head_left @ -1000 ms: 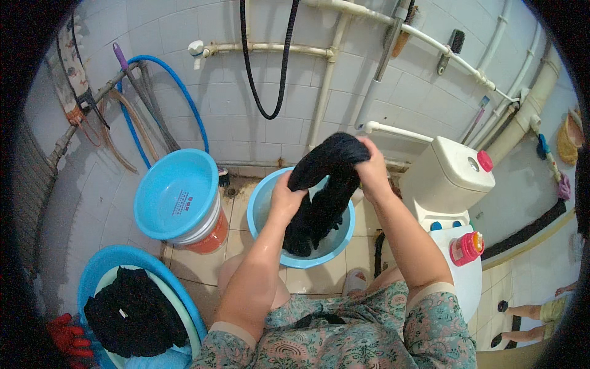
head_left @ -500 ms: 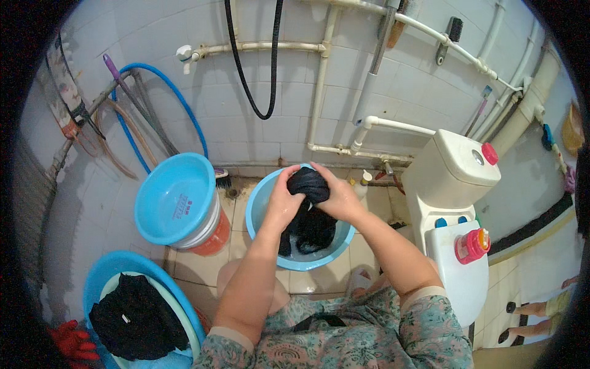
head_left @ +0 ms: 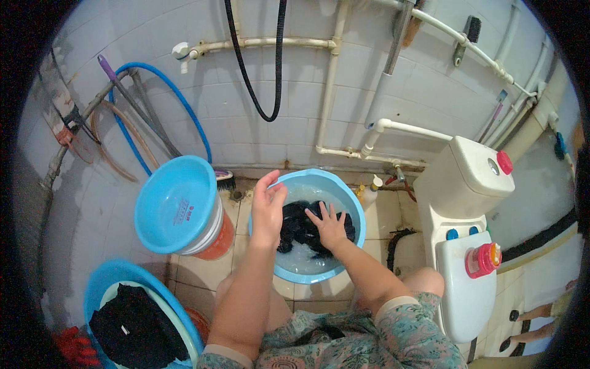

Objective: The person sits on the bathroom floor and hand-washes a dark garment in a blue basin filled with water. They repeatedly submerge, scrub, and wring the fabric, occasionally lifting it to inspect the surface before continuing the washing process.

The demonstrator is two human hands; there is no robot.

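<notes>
Wet black cloth (head_left: 301, 230) lies bunched in cloudy water in a blue basin (head_left: 356, 246) on the floor in front of me. My right hand (head_left: 329, 229) rests on the cloth with its fingers spread, gripping nothing. Raised at the basin's left rim, my left hand (head_left: 268, 206) is empty, its fingers loosely bent and apart from the thumb. What kind of garment the cloth is, I cannot make out.
On the left, another blue basin (head_left: 166, 200) tops a bucket (head_left: 215, 240). Black clothing (head_left: 138, 323) fills a tub (head_left: 101, 277) at lower left, beside red gloves (head_left: 75, 345). A toilet (head_left: 464, 184) stands right, with a pink container (head_left: 482, 259) on its lid. Pump bottles (head_left: 370, 190) stand behind the basin.
Both hands have let go of the bunched black cloth, which dropped into the water. My left hand moved left to the rim; my right lowered and spread over the cloth. The view shifted slightly.
</notes>
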